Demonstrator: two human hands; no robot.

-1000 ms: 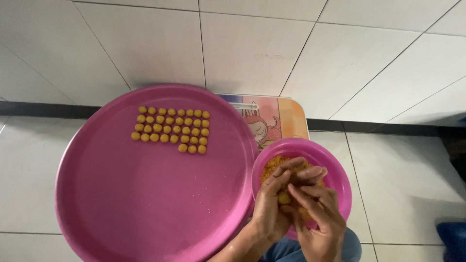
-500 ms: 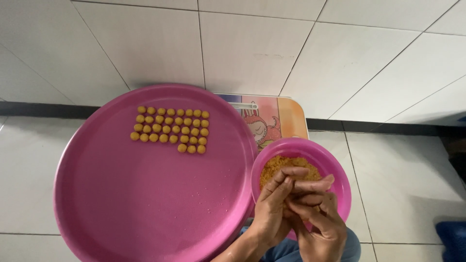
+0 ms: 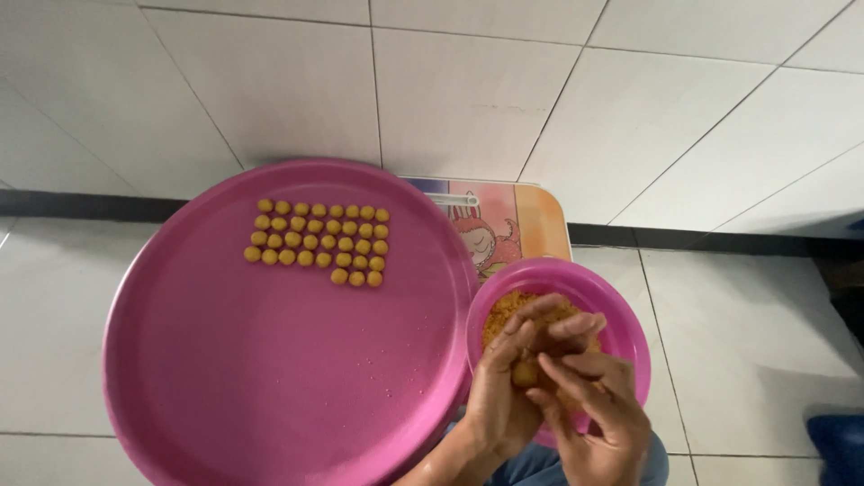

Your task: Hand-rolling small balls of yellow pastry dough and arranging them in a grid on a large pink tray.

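Observation:
A big round pink tray (image 3: 270, 360) fills the left of the view, with several small yellow dough balls (image 3: 319, 244) laid in neat rows near its far edge. To its right stands a pink bowl (image 3: 621, 310) holding crumbly yellow dough (image 3: 504, 310). Over the bowl my left hand (image 3: 504, 387) and my right hand (image 3: 589, 405) press together around a small lump of dough (image 3: 525, 372), fingers curled on it. Most of the lump is hidden between my fingers.
A small low table with a cartoon print (image 3: 504, 225) carries the tray and the bowl. White floor tiles with a dark strip (image 3: 720, 241) lie all around. A blue object (image 3: 837, 445) shows at the lower right corner.
My hands have drawn slightly toward me above the bowl and the fingers have shifted around the lump of dough. The tray and the rows of balls have not moved.

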